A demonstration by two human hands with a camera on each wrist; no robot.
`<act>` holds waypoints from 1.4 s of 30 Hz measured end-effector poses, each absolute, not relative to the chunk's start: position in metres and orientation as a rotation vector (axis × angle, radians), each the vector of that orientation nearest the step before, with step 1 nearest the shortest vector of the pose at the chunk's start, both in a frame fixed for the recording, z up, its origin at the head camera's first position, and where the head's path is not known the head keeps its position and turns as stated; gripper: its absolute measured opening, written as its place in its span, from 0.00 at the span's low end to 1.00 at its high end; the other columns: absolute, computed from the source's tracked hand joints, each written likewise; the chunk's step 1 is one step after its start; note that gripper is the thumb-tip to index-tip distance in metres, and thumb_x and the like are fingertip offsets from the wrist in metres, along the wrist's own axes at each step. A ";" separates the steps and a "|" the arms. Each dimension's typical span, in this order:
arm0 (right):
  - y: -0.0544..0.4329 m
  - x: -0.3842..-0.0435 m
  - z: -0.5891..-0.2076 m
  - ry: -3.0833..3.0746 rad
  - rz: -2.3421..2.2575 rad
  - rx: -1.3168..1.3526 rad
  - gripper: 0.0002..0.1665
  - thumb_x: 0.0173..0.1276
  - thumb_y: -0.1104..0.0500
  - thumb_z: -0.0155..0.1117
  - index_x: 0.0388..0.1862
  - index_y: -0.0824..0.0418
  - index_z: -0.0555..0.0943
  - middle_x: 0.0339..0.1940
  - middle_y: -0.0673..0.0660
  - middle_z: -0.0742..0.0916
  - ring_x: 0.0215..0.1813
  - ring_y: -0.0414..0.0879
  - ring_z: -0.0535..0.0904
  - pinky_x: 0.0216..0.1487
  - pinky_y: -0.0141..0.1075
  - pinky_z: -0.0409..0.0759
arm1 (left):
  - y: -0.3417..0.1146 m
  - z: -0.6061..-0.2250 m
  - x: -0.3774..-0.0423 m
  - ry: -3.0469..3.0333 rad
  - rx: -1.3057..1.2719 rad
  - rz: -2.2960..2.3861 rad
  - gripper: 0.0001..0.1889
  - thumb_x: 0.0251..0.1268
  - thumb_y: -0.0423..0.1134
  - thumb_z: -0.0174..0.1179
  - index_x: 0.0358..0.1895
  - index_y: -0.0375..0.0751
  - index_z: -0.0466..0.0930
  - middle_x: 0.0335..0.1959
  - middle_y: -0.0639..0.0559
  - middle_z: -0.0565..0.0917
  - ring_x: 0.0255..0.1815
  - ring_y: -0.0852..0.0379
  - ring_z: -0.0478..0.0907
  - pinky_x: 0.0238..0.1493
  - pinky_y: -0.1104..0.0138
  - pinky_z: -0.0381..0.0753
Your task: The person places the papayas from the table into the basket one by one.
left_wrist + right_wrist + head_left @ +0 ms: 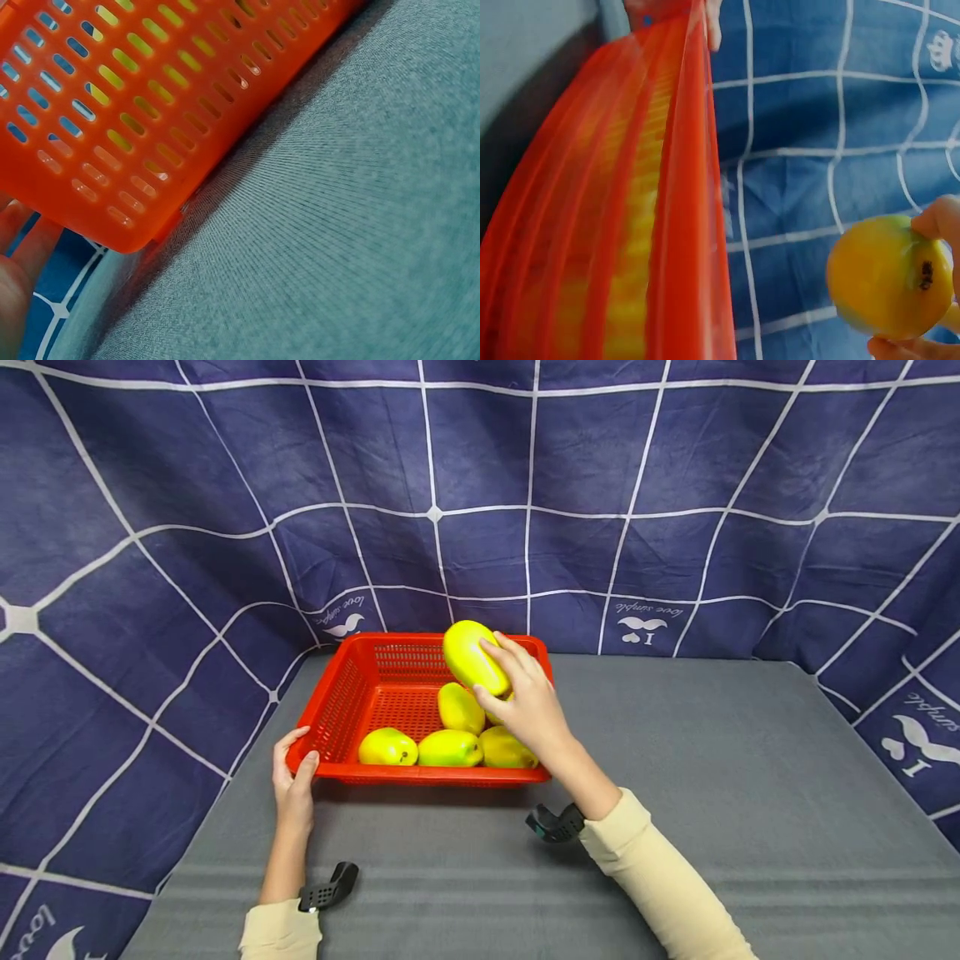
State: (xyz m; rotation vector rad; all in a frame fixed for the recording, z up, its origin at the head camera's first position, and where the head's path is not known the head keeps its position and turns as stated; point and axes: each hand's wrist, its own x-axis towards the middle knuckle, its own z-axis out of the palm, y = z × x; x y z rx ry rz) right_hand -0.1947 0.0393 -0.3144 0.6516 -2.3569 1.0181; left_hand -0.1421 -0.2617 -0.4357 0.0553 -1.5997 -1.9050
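A red plastic basket [337,770] with slotted walls stands on the grey table. Inside it, along the near and right sides, lie several yellow-green mangoes [450,748]. My left hand [294,777] grips the basket's near left corner, thumb over the rim; in the left wrist view its fingers [34,251] show beside the basket wall. Above the basket's right half, my right hand [525,697] holds another mango [471,656] between thumb and fingers. The right wrist view shows this held mango [881,277] end-on with a dark stem spot, apart from the basket rim.
A grey cloth covers the table [720,793], stretching to the right of the basket and in front of it. Behind and at both sides hangs a blue curtain [585,468] with white grid lines; the basket's far side stands close to it.
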 end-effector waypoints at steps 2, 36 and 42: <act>0.019 -0.200 -0.313 -2.412 1.043 0.652 0.32 0.56 0.52 0.62 0.62 0.49 0.70 0.65 0.52 0.72 0.63 0.51 0.68 0.59 0.46 0.69 | -0.261 -0.436 -0.142 -1.602 0.051 -1.905 0.18 0.58 0.27 0.46 0.53 0.41 0.70 0.47 0.56 0.72 0.44 0.61 0.66 0.44 0.77 0.65; -0.069 -0.230 -0.370 -3.103 0.384 0.717 0.37 0.62 0.41 0.54 0.69 0.45 0.58 0.71 0.52 0.63 0.69 0.48 0.62 0.66 0.45 0.60 | -0.260 -0.438 -0.142 -1.598 0.025 -1.914 0.19 0.58 0.24 0.45 0.53 0.39 0.70 0.47 0.55 0.72 0.42 0.61 0.66 0.42 0.78 0.66; -0.063 -0.226 -0.357 -2.921 0.586 0.650 0.29 0.64 0.45 0.53 0.64 0.46 0.66 0.63 0.51 0.72 0.63 0.46 0.68 0.62 0.43 0.65 | -0.261 -0.437 -0.142 -1.599 0.060 -1.910 0.19 0.58 0.26 0.46 0.53 0.41 0.70 0.47 0.54 0.72 0.43 0.61 0.67 0.41 0.78 0.66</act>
